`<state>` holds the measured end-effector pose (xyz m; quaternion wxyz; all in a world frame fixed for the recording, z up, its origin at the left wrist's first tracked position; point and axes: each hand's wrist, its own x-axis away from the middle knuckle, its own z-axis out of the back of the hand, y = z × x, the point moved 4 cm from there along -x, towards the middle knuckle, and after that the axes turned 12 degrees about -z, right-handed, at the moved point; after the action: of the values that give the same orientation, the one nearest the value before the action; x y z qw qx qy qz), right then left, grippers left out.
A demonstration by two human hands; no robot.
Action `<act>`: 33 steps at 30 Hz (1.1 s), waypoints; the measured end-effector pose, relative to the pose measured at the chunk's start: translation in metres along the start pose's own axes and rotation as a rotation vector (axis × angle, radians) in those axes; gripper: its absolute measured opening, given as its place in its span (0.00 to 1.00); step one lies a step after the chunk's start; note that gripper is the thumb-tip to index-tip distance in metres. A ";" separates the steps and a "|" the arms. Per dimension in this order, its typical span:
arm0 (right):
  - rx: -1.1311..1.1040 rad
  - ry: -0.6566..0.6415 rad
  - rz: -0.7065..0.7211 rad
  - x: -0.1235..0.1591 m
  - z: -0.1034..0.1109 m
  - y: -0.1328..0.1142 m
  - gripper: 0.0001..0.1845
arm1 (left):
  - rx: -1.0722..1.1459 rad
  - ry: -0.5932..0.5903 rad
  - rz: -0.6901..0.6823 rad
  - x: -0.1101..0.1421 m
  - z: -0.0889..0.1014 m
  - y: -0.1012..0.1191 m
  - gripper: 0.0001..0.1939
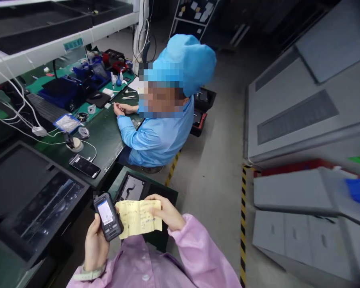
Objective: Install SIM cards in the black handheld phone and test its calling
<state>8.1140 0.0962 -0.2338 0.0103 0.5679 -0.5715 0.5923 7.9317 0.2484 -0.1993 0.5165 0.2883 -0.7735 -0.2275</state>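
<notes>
My left hand [96, 244] is wrapped round a black handheld device [109, 218], which has a lit screen and a few buttons below it. Beside the device, a creased yellow sheet of paper [135, 222] with handwriting is spread out in front of my chest. My right hand [167, 212] pinches the sheet at its right edge, thumb on the front. The paper's left edge meets the device; whether my left fingers also hold it there is hidden.
A co-worker [162, 136] in a blue cap and smock sits at the green workbench [108, 138]. A smartphone [85, 166] lies near the bench edge. Black trays [33, 200] stand at left. Grey cabinets [288, 232] line the right, beyond black-yellow floor tape [243, 224].
</notes>
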 end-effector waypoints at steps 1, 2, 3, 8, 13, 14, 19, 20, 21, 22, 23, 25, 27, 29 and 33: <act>0.025 -0.010 0.008 0.006 0.004 -0.001 0.18 | -0.004 0.007 -0.007 0.007 -0.003 -0.003 0.15; 0.048 -0.011 0.016 0.013 0.010 -0.001 0.18 | -0.010 0.008 -0.014 0.015 -0.006 -0.007 0.16; 0.069 -0.003 0.024 0.020 0.018 0.001 0.17 | -0.017 0.008 -0.024 0.023 -0.010 -0.013 0.16; 0.159 0.057 0.079 0.062 0.096 0.023 0.15 | -0.057 0.045 -0.056 0.075 -0.030 -0.083 0.20; 0.231 0.004 0.103 0.111 0.212 0.049 0.13 | -0.041 0.136 -0.091 0.141 -0.052 -0.200 0.21; 0.238 -0.003 0.099 0.123 0.237 0.052 0.13 | -0.040 0.139 -0.085 0.154 -0.061 -0.223 0.18; 0.195 0.041 0.070 0.184 0.350 0.053 0.11 | -0.121 0.018 -0.002 0.202 -0.136 -0.309 0.11; 0.173 0.061 0.060 0.194 0.370 0.052 0.11 | -0.131 -0.001 0.019 0.207 -0.153 -0.321 0.10; 0.147 0.084 0.048 0.203 0.387 0.051 0.12 | -0.134 -0.018 0.042 0.210 -0.169 -0.333 0.10; 0.119 0.104 0.036 0.209 0.403 0.050 0.13 | -0.133 -0.035 0.067 0.212 -0.183 -0.343 0.11; 0.091 0.119 0.025 0.214 0.416 0.049 0.14 | -0.133 -0.050 0.089 0.213 -0.195 -0.353 0.11; 0.045 0.114 0.002 0.218 0.436 0.044 0.17 | -0.139 -0.069 0.122 0.211 -0.215 -0.370 0.12; 0.021 0.061 -0.015 0.216 0.448 0.035 0.19 | -0.151 -0.083 0.147 0.205 -0.229 -0.383 0.13; 0.017 -0.003 -0.020 0.209 0.455 0.022 0.20 | -0.162 -0.098 0.170 0.199 -0.241 -0.392 0.13; 0.039 -0.071 0.003 0.182 0.472 -0.012 0.17 | -0.151 -0.058 0.174 0.183 -0.271 -0.404 0.15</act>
<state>8.3695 -0.3410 -0.2421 -0.0221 0.5878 -0.5608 0.5827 8.2137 -0.1864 -0.2414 0.5319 0.1735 -0.7909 -0.2478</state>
